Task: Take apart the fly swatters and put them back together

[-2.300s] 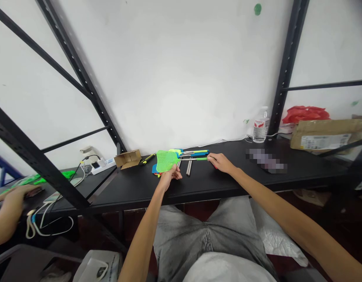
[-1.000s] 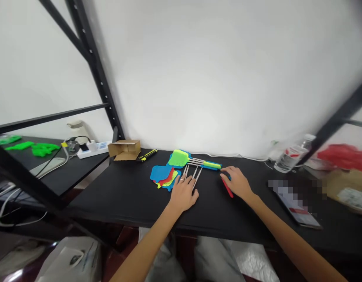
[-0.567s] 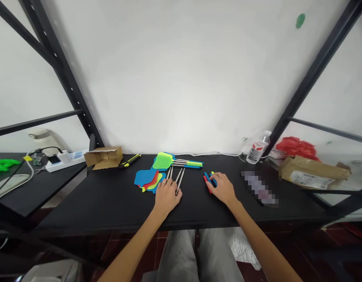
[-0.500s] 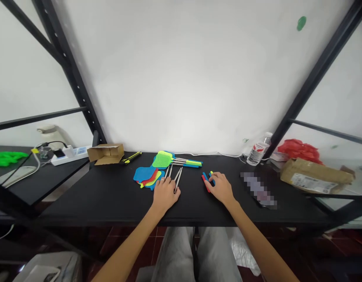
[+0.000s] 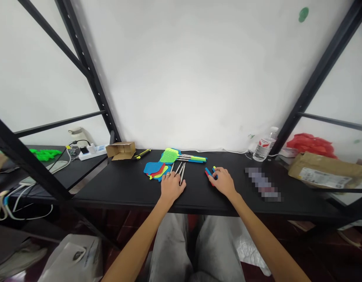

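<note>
My left hand (image 5: 171,187) lies on the black table with its fingers curled over several thin silver rods (image 5: 182,172), whose far ends point toward the wall. Just beyond its fingertips, loose fly swatter heads (image 5: 153,167) in blue, red and yellow-green overlap in a pile. My right hand (image 5: 224,181) has its fingers closed round several short plastic handles (image 5: 208,172) in blue, red and yellow; the palm hides part of them. Behind both hands lie whole fly swatters (image 5: 169,155), green and blue, with their handles (image 5: 197,158) pointing right.
An open cardboard box (image 5: 121,151) and a black-and-yellow item (image 5: 143,154) stand at the back left. Toward the right are a water bottle (image 5: 264,145), a blurred-out item (image 5: 263,184), a taped carton (image 5: 324,172) and red plastic (image 5: 311,144). Black rack posts (image 5: 312,78) flank the table.
The camera view has shifted, so the scene sits a little further right and higher. Both hands stay with the same rods and handles.
</note>
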Action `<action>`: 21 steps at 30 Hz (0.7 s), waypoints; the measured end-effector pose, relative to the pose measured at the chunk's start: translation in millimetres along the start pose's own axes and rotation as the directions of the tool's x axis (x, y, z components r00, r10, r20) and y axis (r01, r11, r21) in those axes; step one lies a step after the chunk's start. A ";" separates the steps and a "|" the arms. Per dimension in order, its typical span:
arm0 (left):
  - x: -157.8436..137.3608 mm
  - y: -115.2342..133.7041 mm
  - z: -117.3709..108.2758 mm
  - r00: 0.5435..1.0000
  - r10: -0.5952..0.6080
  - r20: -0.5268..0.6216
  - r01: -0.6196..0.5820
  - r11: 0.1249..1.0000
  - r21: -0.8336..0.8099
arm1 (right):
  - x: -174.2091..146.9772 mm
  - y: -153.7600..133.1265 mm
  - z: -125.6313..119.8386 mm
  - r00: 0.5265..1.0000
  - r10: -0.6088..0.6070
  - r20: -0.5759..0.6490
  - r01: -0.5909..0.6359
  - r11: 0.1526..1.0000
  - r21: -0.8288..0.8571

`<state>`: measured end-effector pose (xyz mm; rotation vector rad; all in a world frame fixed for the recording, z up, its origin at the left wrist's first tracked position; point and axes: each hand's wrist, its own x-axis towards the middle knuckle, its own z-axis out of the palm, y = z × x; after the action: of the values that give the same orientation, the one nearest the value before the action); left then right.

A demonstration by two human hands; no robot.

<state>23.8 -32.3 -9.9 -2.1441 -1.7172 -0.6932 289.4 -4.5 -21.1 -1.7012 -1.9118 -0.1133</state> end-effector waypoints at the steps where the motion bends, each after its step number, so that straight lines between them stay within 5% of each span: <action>1: -0.1 -0.5 0.7 1.000 0.002 -0.003 -0.002 1.000 -0.006 | -0.3 0.8 0.8 1.000 -0.008 -0.008 0.008 1.000 0.005; 21: 1.6 -4.5 1.1 0.996 0.013 -0.089 -0.021 0.996 -0.092 | -4.1 -1.4 -3.7 0.992 -0.028 -0.122 0.038 0.996 0.086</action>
<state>19.9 -29.4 -10.2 -2.1520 -1.6492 -0.8651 289.6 -10.0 -19.5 -1.5692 -1.8293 -0.1395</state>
